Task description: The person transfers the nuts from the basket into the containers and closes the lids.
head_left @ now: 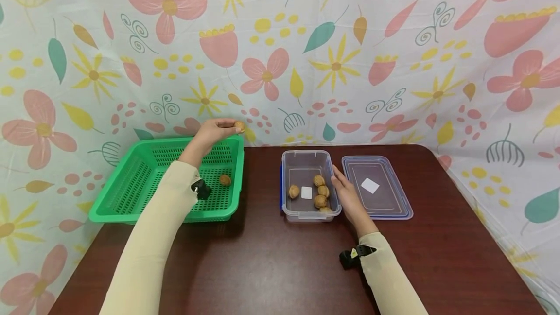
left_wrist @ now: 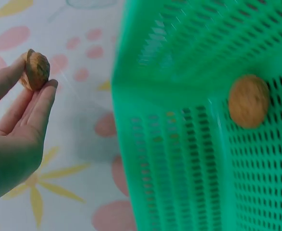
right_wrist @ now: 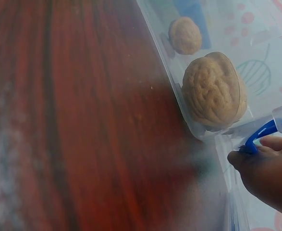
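Note:
My left hand is raised above the back right corner of the green plastic basket, pinching a walnut between thumb and fingertips. Another walnut lies on the basket's floor near its right side. My right hand holds the right side of a clear plastic container, with thumb and fingers at its blue latch. Several walnuts sit in this container, mostly along its right side, and a single walnut is at its left.
A clear lid with a white square label lies on the dark wooden table, right of the container. Another blue latch hangs at the container's left side. Behind the table is a flower-patterned cloth.

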A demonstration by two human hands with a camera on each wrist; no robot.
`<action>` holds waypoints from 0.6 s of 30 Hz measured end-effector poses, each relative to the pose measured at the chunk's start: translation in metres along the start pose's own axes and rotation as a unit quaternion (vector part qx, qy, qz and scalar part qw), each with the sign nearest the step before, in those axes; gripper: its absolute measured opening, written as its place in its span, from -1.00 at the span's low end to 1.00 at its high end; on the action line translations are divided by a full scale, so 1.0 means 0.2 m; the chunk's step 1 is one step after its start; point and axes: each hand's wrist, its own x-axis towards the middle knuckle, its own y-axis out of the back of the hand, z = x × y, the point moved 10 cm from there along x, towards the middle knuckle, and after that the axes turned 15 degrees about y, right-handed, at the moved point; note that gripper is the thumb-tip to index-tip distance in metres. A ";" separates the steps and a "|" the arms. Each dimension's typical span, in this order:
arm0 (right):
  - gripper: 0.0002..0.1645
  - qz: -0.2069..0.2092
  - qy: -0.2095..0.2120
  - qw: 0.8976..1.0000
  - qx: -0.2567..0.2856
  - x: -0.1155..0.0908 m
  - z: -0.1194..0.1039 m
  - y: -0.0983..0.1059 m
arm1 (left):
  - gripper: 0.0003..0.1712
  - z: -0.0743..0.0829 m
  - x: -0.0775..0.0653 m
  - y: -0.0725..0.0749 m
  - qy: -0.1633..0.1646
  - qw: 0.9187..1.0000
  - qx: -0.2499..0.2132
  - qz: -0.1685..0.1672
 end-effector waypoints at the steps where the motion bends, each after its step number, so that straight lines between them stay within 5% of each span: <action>1: -0.38 -0.002 -0.003 1.000 0.003 0.00 -0.01 0.00 | -0.48 0.01 0.00 -0.01 -0.002 1.000 -0.008 0.000; 6: -0.38 -0.006 -0.008 1.000 0.008 -0.01 -0.05 -0.02 | -0.49 0.07 -0.01 -0.07 -0.007 0.999 -0.039 0.000; 18: -0.37 -0.001 0.024 0.999 -0.022 0.01 0.04 0.01 | -0.49 0.21 -0.05 -0.23 -0.026 0.995 -0.100 -0.016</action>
